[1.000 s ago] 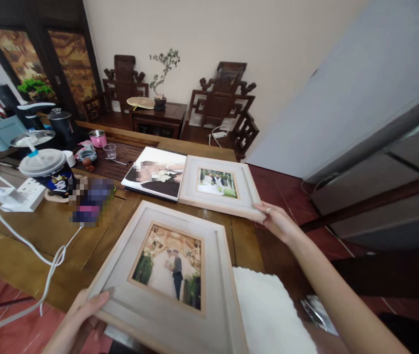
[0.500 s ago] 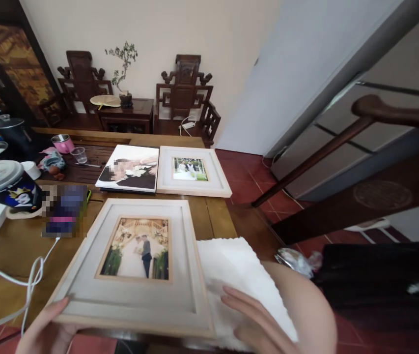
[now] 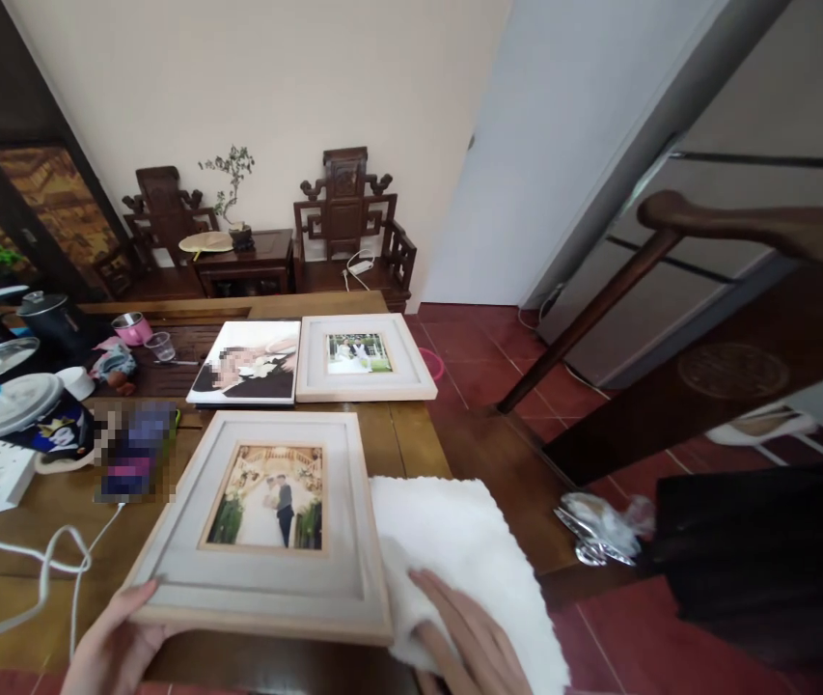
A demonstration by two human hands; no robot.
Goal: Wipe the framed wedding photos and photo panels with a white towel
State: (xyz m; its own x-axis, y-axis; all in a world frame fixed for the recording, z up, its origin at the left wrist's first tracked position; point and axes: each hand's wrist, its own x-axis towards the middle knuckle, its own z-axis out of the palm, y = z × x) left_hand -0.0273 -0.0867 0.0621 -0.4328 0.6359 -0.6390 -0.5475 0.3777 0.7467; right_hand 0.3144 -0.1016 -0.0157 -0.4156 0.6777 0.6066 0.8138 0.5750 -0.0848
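Observation:
A picture frame (image 3: pixel 186 579) with pale wood edges and a wedding photo inside lies on the table, its near edge reaching past the table's edge. My left hand (image 3: pixel 118 632) grips its near left corner, thumb on top and fingers underneath. Beside the frame's right edge, my right hand (image 3: pixel 465 637) holds a white cloth (image 3: pixel 454 521) with a wavy border. Part of the cloth bunches around the fingers next to the frame's near right corner; the fingertips are partly hidden. The rest of the cloth spreads over the table corner.
Behind lie a second framed photo (image 3: pixel 411 376) and a photo panel (image 3: pixel 244 362). To the left are a phone (image 3: pixel 140 449), a white cable (image 3: pixel 41 579), a lidded cup (image 3: pixel 56 425) and a power strip (image 3: pixel 2 478). A wooden chair (image 3: pixel 744 290) stands at the right.
My right hand has taken up part of the cloth and bunched it beside the frame. My left hand keeps its grip on the corner. The view has shifted slightly.

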